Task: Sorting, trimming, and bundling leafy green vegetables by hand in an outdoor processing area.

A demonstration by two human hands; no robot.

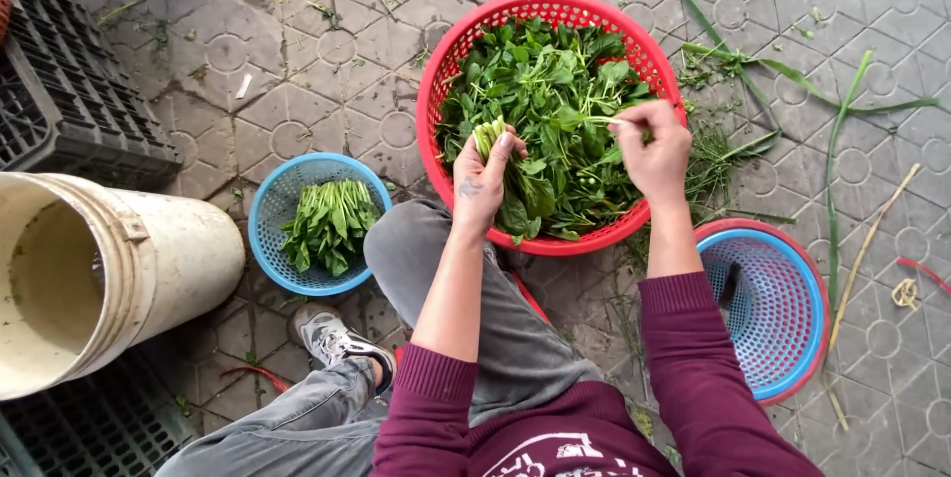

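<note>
A red plastic basket (448, 69) full of loose leafy greens (555, 91) stands on the paved ground in front of me. My left hand (482, 180) is shut on a small bunch of green stems (486, 136), stem ends pointing up, over the basket's near side. My right hand (652, 148) pinches a single thin green stem (592, 120) above the basket's right side. Both arms wear maroon sleeves. A small blue basket (272, 202) to the left holds a neat pile of sorted greens (330, 224).
A cream plastic bucket (149, 264) lies tipped at left, beside black plastic crates (69, 91). An empty blue basket nested in a red one (783, 309) sits at right. Discarded stems and long leaves (753, 81) litter the tiles. My bent knee and sneaker (332, 338) are below.
</note>
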